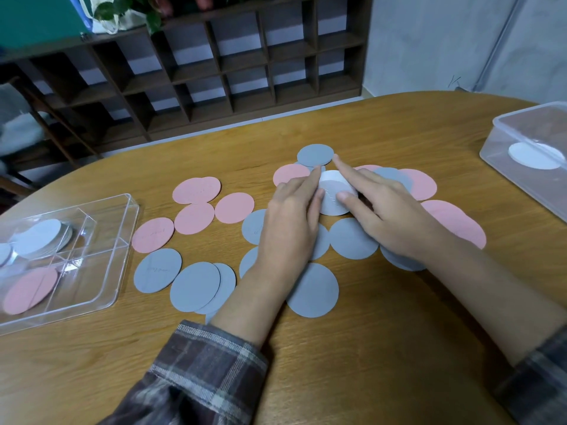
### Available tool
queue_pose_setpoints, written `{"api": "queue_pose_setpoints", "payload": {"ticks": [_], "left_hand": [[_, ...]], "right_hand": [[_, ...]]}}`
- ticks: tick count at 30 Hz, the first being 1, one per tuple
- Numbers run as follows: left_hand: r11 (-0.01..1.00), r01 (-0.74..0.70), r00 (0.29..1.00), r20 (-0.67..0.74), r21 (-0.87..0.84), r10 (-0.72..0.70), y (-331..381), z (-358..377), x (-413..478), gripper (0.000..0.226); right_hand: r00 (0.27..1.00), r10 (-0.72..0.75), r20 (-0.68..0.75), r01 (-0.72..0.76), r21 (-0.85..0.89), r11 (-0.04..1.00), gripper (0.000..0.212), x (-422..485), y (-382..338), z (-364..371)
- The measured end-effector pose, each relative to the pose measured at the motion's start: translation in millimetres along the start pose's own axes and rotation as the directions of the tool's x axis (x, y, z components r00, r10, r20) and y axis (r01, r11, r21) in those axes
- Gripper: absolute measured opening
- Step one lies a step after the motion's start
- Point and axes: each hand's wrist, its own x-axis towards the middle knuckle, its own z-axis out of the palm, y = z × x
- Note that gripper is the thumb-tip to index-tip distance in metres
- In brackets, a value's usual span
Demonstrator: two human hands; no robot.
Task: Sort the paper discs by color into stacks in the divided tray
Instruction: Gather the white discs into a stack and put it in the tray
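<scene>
Between my two hands sits a small stack of white discs (pixel 333 194) at the middle of the wooden table. My left hand (pixel 291 219) holds its left edge between index finger and thumb. From the other side, my right hand (pixel 389 210) pinches it, index finger along the far edge and thumb on top. Several pink discs (pixel 196 190) and grey discs (pixel 196 286) lie loose around and partly under my hands. The clear divided tray (pixel 122 240) stands at the left. It holds white discs (pixel 40 237) in a far compartment and a pink disc (pixel 30 289) in a near one.
A clear plastic box (pixel 503 124) with a white disc (pixel 534 154) inside stands at the table's right edge. A dark wooden shelf unit (pixel 214 72) lines the wall behind the table. A strip of bare tabletop (pixel 337 363) runs along the near side between my sleeves.
</scene>
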Motion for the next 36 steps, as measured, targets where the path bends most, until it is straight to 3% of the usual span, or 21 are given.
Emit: {"api": "queue_pose_setpoints", "payload": {"ticks": [5,10,14,19,23,36], "left_hand": [[0.998,-0.033,0.998,0.055,0.057,0.030,4.5,-1.9,-1.6,0.041],[0.990,0.109,0.983,0.160,-0.091,-0.093,0.8,-13.8,-3.4,0.021],[0.964,0.163,0.977,0.172,-0.208,-0.128,7.3,-27.0,0.9,0.021],[0.971,0.166,0.969,0.213,-0.173,-0.128,11.2,-47.6,5.1,0.021],[0.977,0.151,0.955,0.279,-0.152,-0.104,5.0,-85.4,-4.3,0.015],[0.949,0.273,0.948,0.214,-0.157,-0.237,-54.5,-240.4,-61.8,0.018]], "right_hand": [[0.998,-0.024,-0.055,0.022,-0.039,0.999,0.051,2.4,5.6,-0.1],[0.995,-0.034,-0.091,0.035,0.005,0.999,0.029,-0.9,5.7,-4.1],[0.997,0.007,-0.082,0.003,0.114,0.994,0.024,-5.1,6.1,-8.0],[0.997,0.012,-0.080,0.000,0.148,0.989,0.022,-15.3,-7.3,-9.2],[0.999,-0.009,-0.044,0.012,0.068,0.998,0.023,-21.6,-32.8,-3.8],[0.982,-0.166,0.089,0.147,0.188,0.971,0.024,2.7,-171.0,59.0]]}}
